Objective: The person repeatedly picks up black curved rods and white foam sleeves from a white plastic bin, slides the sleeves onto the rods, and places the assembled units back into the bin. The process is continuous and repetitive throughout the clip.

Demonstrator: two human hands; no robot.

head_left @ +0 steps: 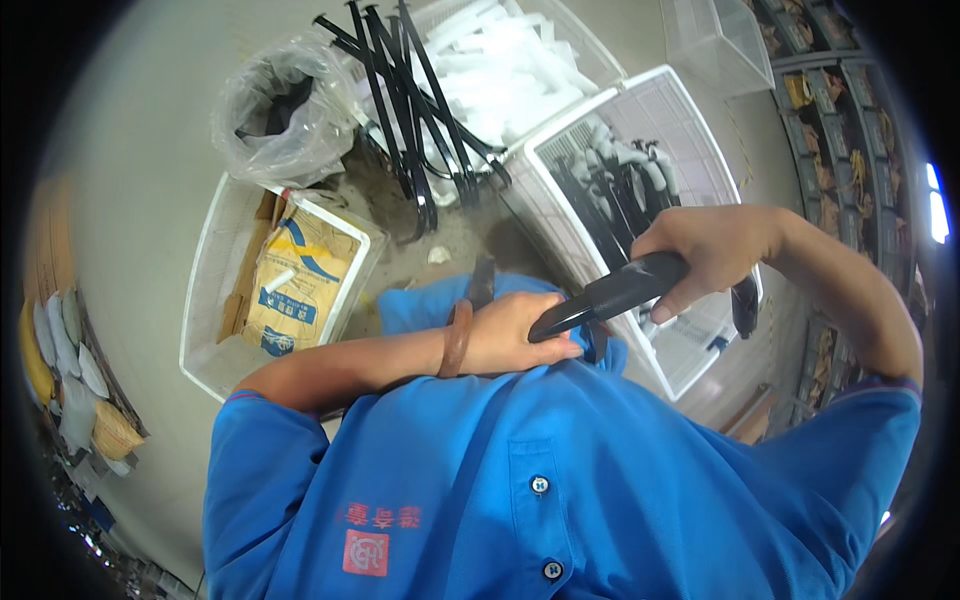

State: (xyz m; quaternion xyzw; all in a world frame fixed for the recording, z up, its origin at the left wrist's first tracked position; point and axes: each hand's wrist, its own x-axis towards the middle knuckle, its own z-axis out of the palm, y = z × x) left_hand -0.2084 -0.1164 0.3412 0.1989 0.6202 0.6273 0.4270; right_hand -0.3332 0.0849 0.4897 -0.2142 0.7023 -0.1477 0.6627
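Note:
Both my hands hold a black bar with a thicker, sleeve-like part (635,286), slanting across the front of my body. My left hand (510,328), with a brown bangle at the wrist, is closed round its narrower end. The fingers of my right hand (715,250) wrap over the thick part from above. A black curved end (744,306) shows below my right wrist; I cannot tell whether it belongs to the same piece. Beyond my hands, several black bars with bent ends (410,110) lean together in a loose bunch.
At right stands a white crate (690,110) of black bars with whitish ends. Behind lies a heap of white pieces (500,70) in another crate. A clear plastic bag (235,135) and a crate (200,300) holding a yellow-brown sack (310,275) stand left. Bin shelves (830,150) line the far right.

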